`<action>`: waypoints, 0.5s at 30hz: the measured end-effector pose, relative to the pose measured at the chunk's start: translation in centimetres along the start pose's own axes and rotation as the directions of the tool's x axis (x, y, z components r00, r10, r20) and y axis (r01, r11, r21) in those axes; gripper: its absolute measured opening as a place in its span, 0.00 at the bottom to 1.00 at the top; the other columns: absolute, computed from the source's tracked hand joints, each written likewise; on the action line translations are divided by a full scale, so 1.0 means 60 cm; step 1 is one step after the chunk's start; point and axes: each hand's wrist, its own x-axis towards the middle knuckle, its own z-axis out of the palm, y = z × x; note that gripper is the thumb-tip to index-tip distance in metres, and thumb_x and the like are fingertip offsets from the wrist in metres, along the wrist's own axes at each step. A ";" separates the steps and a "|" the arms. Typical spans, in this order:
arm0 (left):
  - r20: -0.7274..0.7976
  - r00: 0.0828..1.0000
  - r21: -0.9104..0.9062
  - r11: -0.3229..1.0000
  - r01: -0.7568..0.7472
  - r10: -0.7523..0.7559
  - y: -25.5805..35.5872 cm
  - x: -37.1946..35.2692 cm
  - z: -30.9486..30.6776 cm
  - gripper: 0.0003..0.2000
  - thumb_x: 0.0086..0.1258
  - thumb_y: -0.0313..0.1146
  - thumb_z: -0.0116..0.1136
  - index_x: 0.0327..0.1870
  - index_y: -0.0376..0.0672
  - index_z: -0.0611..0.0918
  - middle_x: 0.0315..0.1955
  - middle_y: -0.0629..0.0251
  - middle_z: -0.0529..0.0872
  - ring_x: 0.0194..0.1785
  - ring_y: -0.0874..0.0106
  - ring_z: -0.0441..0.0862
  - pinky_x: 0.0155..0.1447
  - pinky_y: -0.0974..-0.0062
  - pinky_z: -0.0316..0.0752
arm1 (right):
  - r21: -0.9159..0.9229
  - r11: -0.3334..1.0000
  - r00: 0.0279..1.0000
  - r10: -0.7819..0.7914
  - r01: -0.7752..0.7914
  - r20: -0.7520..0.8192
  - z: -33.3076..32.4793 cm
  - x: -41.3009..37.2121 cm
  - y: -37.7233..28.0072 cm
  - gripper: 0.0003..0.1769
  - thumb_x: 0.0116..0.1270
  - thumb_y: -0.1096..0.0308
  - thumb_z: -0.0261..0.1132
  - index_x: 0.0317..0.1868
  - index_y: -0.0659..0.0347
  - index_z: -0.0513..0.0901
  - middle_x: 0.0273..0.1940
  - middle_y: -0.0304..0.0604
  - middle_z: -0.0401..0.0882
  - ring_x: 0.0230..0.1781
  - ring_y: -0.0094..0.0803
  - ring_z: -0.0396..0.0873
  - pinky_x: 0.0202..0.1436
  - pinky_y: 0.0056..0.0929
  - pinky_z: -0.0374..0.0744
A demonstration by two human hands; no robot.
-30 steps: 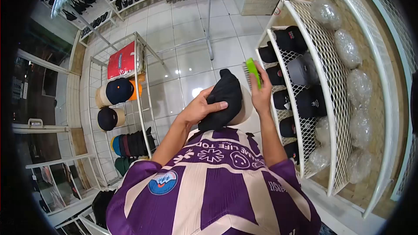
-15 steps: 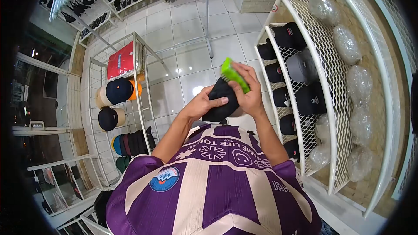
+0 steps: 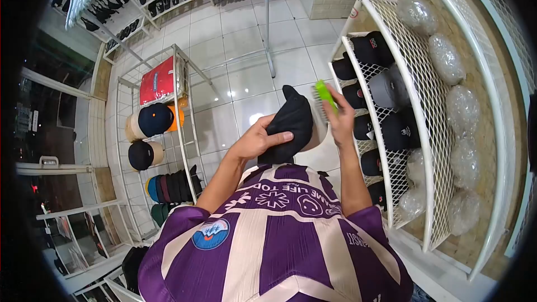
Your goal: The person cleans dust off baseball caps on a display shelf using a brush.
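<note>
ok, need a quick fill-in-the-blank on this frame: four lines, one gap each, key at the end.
1. The cap in the left hand is coloured ____.
2. The brush in the right hand has a bright ____ back.
3. The shirt has cream and ____ stripes.
4. The red packet is off to the person's ____ side.

Missing words: black; green; purple; left.

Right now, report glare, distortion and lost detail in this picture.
Head view: bright reflections spot the tiled floor and clear plastic bundles; head view: the white rack bows and the corners go black; head view: the black cap in the left hand shows little fabric detail.
</note>
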 end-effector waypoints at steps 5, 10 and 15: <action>0.011 0.999 -0.009 0.999 0.037 -0.037 -0.002 0.002 -0.013 0.22 0.67 0.25 0.70 0.62 0.34 0.80 0.50 0.64 0.88 0.51 0.76 0.84 0.60 0.76 0.78 | 0.487 0.797 0.934 0.292 -0.358 0.207 -0.039 -0.028 0.001 0.26 0.72 0.73 0.67 0.68 0.70 0.75 0.66 0.50 0.78 0.64 0.30 0.76 0.71 0.28 0.70; -0.029 1.000 0.117 0.993 0.004 0.000 0.027 -0.002 -0.017 0.16 0.66 0.23 0.69 0.54 0.31 0.83 0.46 0.65 0.89 0.49 0.78 0.84 0.57 0.77 0.79 | 0.052 0.995 0.994 0.088 -0.091 0.058 -0.037 -0.028 -0.034 0.27 0.67 0.74 0.71 0.66 0.66 0.79 0.61 0.51 0.79 0.61 0.34 0.77 0.67 0.30 0.72; -0.252 0.968 0.401 0.910 0.109 -0.005 0.010 0.020 0.002 0.16 0.67 0.27 0.71 0.53 0.32 0.83 0.42 0.66 0.89 0.44 0.79 0.84 0.50 0.77 0.80 | -0.410 0.886 0.976 -0.208 0.217 0.066 -0.011 -0.028 -0.086 0.27 0.61 0.74 0.74 0.62 0.61 0.84 0.55 0.51 0.80 0.56 0.41 0.78 0.64 0.35 0.74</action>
